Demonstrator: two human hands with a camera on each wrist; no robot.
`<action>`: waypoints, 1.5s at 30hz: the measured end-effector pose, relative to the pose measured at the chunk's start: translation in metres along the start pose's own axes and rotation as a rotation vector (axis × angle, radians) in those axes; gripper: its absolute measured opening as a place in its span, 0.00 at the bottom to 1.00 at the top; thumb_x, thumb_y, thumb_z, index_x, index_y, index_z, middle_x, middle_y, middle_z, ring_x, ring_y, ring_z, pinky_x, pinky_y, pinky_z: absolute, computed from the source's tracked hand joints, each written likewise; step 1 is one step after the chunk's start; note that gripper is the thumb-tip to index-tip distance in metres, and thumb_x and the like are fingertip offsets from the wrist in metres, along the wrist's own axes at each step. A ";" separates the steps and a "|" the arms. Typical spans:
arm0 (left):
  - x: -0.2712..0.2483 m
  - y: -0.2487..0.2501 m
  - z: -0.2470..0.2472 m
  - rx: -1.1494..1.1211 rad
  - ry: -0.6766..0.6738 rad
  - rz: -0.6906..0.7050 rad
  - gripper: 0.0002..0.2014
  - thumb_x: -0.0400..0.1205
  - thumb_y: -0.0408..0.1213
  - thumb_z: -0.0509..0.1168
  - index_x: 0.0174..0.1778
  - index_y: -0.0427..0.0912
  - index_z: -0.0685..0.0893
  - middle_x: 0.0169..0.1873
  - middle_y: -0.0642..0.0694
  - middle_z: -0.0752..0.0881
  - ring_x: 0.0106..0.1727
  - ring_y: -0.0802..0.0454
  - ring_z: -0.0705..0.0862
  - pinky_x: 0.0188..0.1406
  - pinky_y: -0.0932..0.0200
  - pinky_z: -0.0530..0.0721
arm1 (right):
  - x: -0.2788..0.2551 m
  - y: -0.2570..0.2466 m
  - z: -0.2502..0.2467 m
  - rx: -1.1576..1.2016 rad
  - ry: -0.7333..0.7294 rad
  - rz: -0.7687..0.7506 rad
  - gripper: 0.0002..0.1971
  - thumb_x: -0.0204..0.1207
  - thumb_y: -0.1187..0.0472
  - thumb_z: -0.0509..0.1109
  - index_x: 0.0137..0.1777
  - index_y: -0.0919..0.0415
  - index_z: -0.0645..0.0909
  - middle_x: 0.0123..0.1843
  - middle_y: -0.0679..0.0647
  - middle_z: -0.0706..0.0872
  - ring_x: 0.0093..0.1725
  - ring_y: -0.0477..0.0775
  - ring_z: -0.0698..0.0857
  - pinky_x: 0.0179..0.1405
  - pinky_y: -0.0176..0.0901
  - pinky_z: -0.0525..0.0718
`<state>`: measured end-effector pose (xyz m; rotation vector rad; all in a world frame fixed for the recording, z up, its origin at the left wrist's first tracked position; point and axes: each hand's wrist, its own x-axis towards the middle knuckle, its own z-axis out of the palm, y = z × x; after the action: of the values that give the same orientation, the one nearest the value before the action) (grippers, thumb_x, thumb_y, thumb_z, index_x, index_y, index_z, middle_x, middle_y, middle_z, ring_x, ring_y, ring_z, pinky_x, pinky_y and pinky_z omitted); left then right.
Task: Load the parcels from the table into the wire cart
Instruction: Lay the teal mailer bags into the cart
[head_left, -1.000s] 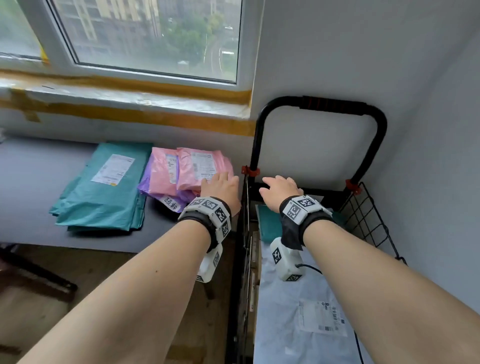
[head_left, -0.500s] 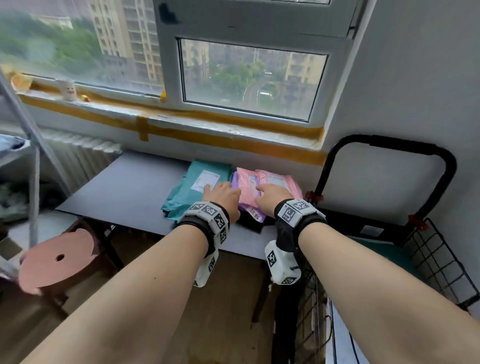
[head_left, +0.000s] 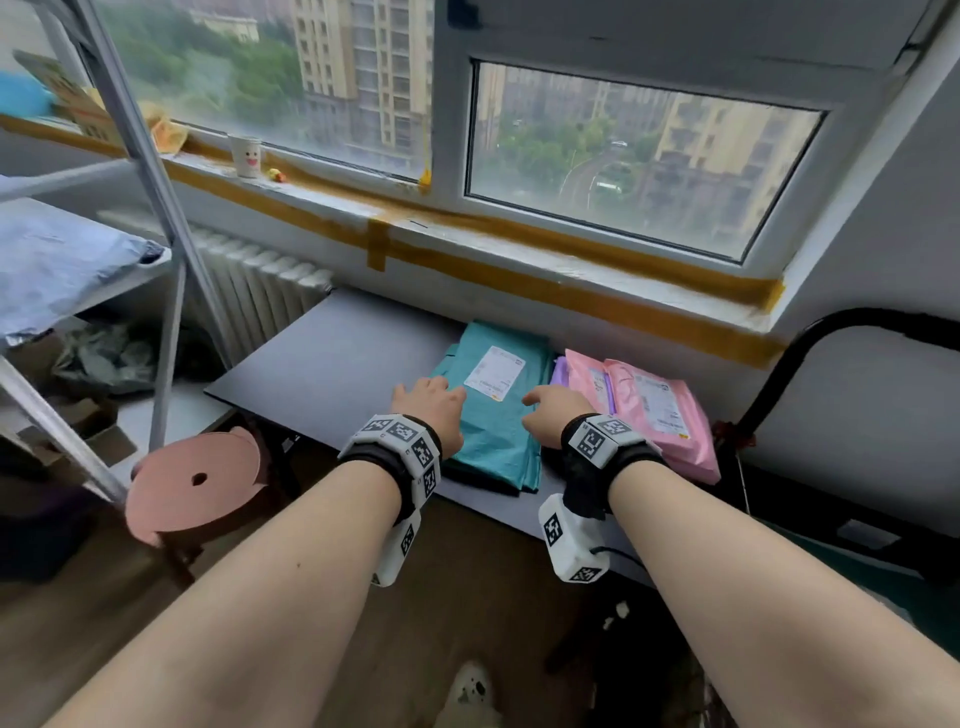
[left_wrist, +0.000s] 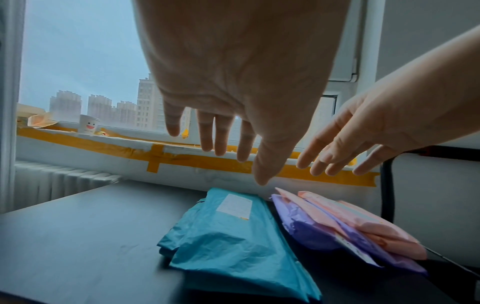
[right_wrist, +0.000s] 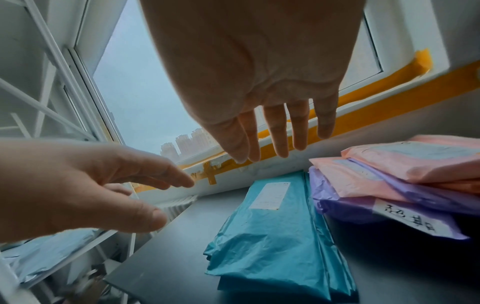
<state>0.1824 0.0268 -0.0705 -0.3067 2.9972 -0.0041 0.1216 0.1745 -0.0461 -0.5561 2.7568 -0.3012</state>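
A teal parcel (head_left: 493, 421) with a white label lies flat on the dark grey table (head_left: 332, 364). Right of it sits a stack of two pink parcels (head_left: 649, 405) on a purple one (left_wrist: 306, 230). My left hand (head_left: 431, 408) hovers over the teal parcel's left edge with fingers straight and spread. My right hand (head_left: 550, 415) hovers over its right edge, also straight-fingered. Both wrist views show the left hand (left_wrist: 221, 133) and the right hand (right_wrist: 275, 133) above the teal parcel (right_wrist: 275, 226), not touching it. The wire cart's black handle (head_left: 831, 327) rises at the right.
A round pink stool (head_left: 195, 483) stands left of the table's front corner. A white metal rack (head_left: 156, 182) holding pale blue parcels (head_left: 62, 265) is at the far left. A radiator (head_left: 260, 291) and a windowsill with a paper cup (head_left: 245, 156) lie behind.
Both hands moved left, from the cart and the pink stack to above the teal parcel. The head view swung left, so the cart is now mostly out of frame.
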 end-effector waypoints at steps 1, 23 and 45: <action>0.011 -0.005 0.004 0.010 -0.015 -0.001 0.24 0.80 0.40 0.60 0.74 0.47 0.71 0.70 0.45 0.72 0.73 0.46 0.69 0.70 0.46 0.68 | 0.012 -0.001 0.002 0.001 -0.008 0.002 0.23 0.80 0.65 0.59 0.75 0.56 0.74 0.74 0.55 0.77 0.72 0.58 0.77 0.68 0.44 0.76; 0.236 -0.038 0.059 -0.112 -0.356 -0.072 0.25 0.82 0.42 0.61 0.75 0.43 0.65 0.69 0.41 0.75 0.68 0.41 0.76 0.63 0.47 0.74 | 0.242 0.029 0.025 0.220 -0.257 0.243 0.20 0.83 0.63 0.59 0.74 0.64 0.71 0.70 0.60 0.80 0.68 0.60 0.80 0.62 0.41 0.75; 0.278 -0.057 0.039 -0.798 -0.268 -0.358 0.14 0.85 0.37 0.59 0.60 0.30 0.78 0.60 0.35 0.83 0.57 0.38 0.81 0.48 0.56 0.74 | 0.262 0.019 0.020 0.458 -0.150 0.391 0.33 0.78 0.62 0.63 0.82 0.57 0.55 0.53 0.60 0.81 0.45 0.57 0.79 0.28 0.38 0.74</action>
<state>-0.0706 -0.0851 -0.1440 -0.8280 2.4906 1.1037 -0.1078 0.0817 -0.1372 0.0740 2.4596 -0.7306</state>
